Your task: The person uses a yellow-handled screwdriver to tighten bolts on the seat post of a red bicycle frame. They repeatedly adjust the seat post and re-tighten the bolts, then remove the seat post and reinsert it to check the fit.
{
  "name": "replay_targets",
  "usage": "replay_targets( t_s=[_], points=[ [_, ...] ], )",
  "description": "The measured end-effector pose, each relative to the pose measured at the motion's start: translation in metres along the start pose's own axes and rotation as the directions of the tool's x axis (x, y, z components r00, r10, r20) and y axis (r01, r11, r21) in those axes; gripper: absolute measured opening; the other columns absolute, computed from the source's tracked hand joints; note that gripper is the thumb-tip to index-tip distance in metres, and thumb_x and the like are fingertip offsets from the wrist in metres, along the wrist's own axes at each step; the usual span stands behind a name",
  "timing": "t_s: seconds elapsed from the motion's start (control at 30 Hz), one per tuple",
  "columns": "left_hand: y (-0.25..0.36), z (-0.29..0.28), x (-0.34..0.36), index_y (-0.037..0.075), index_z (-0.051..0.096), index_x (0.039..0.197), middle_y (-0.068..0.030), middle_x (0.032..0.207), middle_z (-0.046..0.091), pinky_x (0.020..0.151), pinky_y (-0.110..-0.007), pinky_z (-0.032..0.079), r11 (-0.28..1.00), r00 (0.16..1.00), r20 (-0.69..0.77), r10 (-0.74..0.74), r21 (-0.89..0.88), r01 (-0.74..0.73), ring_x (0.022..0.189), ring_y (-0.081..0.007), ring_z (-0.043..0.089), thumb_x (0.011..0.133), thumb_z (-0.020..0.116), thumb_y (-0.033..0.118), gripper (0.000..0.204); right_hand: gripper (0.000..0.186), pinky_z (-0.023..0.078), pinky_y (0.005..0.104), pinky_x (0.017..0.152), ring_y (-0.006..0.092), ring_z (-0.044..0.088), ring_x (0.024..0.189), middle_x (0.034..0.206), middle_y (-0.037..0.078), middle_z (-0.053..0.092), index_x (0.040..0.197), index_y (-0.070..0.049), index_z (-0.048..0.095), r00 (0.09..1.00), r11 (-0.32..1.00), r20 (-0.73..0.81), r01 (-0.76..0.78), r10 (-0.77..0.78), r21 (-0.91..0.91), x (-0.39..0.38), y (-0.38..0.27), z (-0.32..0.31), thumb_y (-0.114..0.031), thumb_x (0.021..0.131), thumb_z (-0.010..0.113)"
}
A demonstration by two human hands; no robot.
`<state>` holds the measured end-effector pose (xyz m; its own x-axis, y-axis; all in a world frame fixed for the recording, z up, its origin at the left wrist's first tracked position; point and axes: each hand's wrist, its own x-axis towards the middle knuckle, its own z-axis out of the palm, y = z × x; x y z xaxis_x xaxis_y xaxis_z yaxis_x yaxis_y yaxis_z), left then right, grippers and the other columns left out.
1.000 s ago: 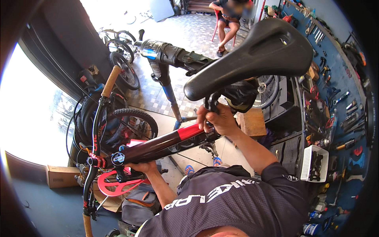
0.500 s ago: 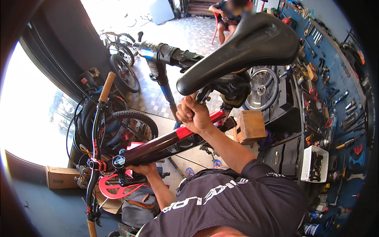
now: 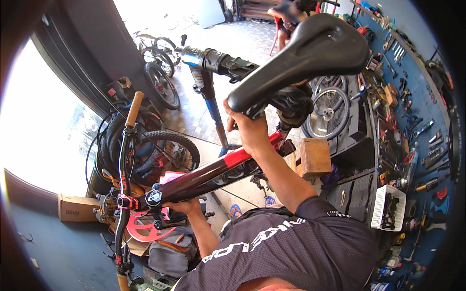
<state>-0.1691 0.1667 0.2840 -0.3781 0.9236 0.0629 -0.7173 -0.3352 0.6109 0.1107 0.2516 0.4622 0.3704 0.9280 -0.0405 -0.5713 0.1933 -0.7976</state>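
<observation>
A bicycle with a dark red and black frame (image 3: 201, 180) stands in front of me, its handlebar (image 3: 122, 169) to the left. Its black saddle (image 3: 301, 63) rises at the upper right. My right hand (image 3: 250, 130) is closed round the saddle's nose from below, its thumb side up against the edge; some of its fingers are hidden. Under the front of the frame, my left hand (image 3: 187, 206) grips the tube near the head tube, fingertips partly out of sight. A repair stand's black and blue clamp arm (image 3: 213, 63) is beyond the saddle.
Tools hang on the blue wall board (image 3: 417, 106) at the right, above a white basket (image 3: 389, 208). A wooden block (image 3: 314, 157) stands beyond my right arm. Tyres (image 3: 114, 145), a cardboard box (image 3: 77, 207) and a grey bag (image 3: 170, 254) lie left. A person (image 3: 286, 14) sits far off.
My right hand has shifted from curled fingers just under the saddle to a grip round its nose. The left hand stays under the frame. The whole view has shifted slightly.
</observation>
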Motion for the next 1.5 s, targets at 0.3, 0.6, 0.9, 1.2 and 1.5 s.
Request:
replay_targets(
  t_s=[0.3,0.6,0.9,1.2,1.5],
  points=[
    [-0.011,-0.011,0.018,0.016,0.051,0.144,-0.0114,0.130,0.066,0.100,-0.062,0.054,1.000,1.000,0.002,-0.012,0.001,0.012,0.112,-0.0353,0.068,0.081,0.056,0.086,0.095,0.014,0.032,0.0272,0.052,0.0099,0.041,0.053,0.066,0.000,0.052,0.086,-0.007,0.058,0.960,0.948,0.256,0.026,-0.111,0.317,-0.018,0.022,-0.035,-0.003,0.089,0.071],
    [-0.017,-0.016,0.031,0.015,0.051,0.143,-0.0136,0.127,0.067,0.099,-0.062,0.055,1.000,0.997,0.070,-0.022,0.007,0.022,0.111,-0.0362,0.069,0.083,0.055,0.084,0.092,0.029,0.029,0.0272,0.057,0.0115,0.037,0.054,0.063,0.001,0.044,0.077,-0.010,0.051,0.839,0.838,0.395,0.124,-0.375,0.531,0.021,0.045,-0.010,-0.019,0.094,0.073],
    [-0.016,-0.007,0.031,0.017,0.050,0.145,-0.0109,0.127,0.068,0.101,-0.064,0.053,0.998,0.999,0.024,-0.049,0.045,0.048,0.111,-0.0354,0.069,0.081,0.056,0.086,0.094,0.048,0.054,0.0357,0.078,0.0204,0.067,0.084,0.097,0.008,0.071,0.112,-0.006,0.066,0.946,0.660,0.321,0.215,0.042,-0.720,-0.024,-0.041,-0.037,-0.047,0.090,0.078],
    [-0.018,-0.019,0.020,0.018,0.054,0.141,-0.0110,0.132,0.065,0.106,-0.066,0.048,0.996,0.993,0.075,-0.090,-0.018,0.092,0.118,-0.0372,0.065,0.079,0.056,0.088,0.094,0.032,0.050,0.0284,0.063,0.0119,0.065,0.067,0.072,0.006,0.068,0.078,-0.002,0.067,0.946,0.325,0.138,0.036,0.295,-0.945,-0.089,-0.152,-0.187,-0.025,0.079,0.089],
    [-0.005,-0.025,0.015,0.016,0.049,0.146,-0.0108,0.138,0.061,0.112,-0.061,0.045,0.998,0.998,-0.006,-0.057,0.040,0.057,0.126,-0.0349,0.060,0.081,0.054,0.086,0.095,0.046,0.054,0.0316,0.084,0.0157,0.067,0.090,0.096,0.007,0.070,0.107,-0.003,0.068,0.960,0.571,0.183,0.030,0.213,-0.821,-0.028,0.037,-0.262,-0.025,0.074,0.091]
  ],
)
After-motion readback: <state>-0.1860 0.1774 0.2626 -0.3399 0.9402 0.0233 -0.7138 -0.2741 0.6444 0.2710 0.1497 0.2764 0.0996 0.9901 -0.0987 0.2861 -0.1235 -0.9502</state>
